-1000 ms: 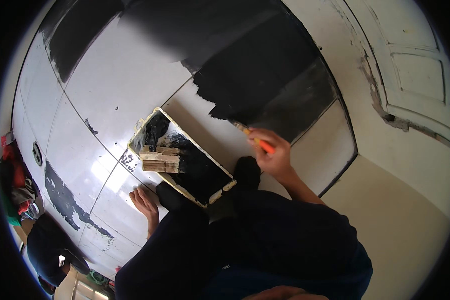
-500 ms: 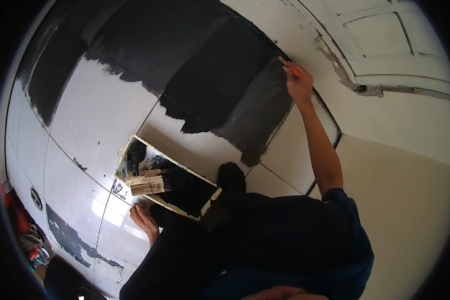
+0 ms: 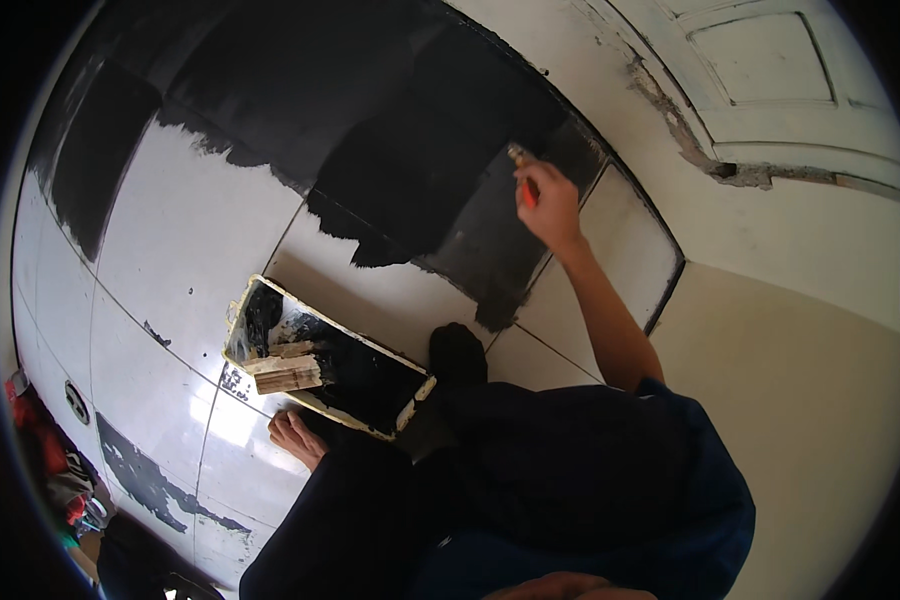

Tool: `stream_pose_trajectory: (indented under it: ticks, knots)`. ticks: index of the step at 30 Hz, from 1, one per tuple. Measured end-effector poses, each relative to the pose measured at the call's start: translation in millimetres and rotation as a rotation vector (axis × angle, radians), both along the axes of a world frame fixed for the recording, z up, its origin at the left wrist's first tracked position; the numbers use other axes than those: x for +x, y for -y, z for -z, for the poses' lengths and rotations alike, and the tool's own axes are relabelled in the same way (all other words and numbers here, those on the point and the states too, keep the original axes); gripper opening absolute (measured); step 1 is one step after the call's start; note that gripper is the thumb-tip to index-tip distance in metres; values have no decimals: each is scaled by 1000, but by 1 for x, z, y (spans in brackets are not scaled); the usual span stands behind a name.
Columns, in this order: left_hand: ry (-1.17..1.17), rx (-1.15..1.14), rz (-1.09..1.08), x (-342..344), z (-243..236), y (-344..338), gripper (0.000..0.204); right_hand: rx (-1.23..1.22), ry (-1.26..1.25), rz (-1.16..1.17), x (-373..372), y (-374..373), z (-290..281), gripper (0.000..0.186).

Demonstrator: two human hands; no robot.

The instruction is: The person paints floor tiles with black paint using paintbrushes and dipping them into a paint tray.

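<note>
My right hand (image 3: 553,208) is closed round a small paintbrush (image 3: 530,192) with an orange-red handle. Its bristle end points up and left over the dark-coated floor (image 3: 390,110), but whether the tip touches is hard to tell. White tiles (image 3: 210,205) border the black coating along a ragged edge. Beside my left leg, my left hand (image 3: 297,440) is low, fingers loosely stretched and holding nothing I can see. Just above it stands a rectangular tray (image 3: 335,322) with a crusted pale rim and black paint inside. A wooden piece (image 3: 288,372) lies across the tray's left part.
My dark shoe (image 3: 458,352) is right of the tray. A cream wall (image 3: 790,380) rises on the right, with a panelled door (image 3: 765,60) and broken plaster (image 3: 690,150) farther up. A floor drain (image 3: 77,402) and red items (image 3: 38,430) are at far left.
My right hand has moved left and slightly down with the paintbrush, away from the wall's edge. My left hand has shifted a little right and down, with its fingers slightly more bent.
</note>
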State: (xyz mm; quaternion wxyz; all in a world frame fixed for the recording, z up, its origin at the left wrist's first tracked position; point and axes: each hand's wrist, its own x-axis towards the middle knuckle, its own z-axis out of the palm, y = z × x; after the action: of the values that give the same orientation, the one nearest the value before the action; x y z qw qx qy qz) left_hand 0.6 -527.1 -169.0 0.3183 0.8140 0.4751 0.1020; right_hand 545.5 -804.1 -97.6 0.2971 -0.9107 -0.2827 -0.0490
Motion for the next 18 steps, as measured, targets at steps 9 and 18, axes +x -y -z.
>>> stream_pose_trajectory:
  ticks: [9, 18]
  knots:
    - [-22, 33, -5, 9, 1, 6, 41, 132, -373, -286, -134, -10, -39, 17]
    - [-45, 54, -46, 11, -2, 14, 41, 429, -557, 146, 13, 11, -79, 25]
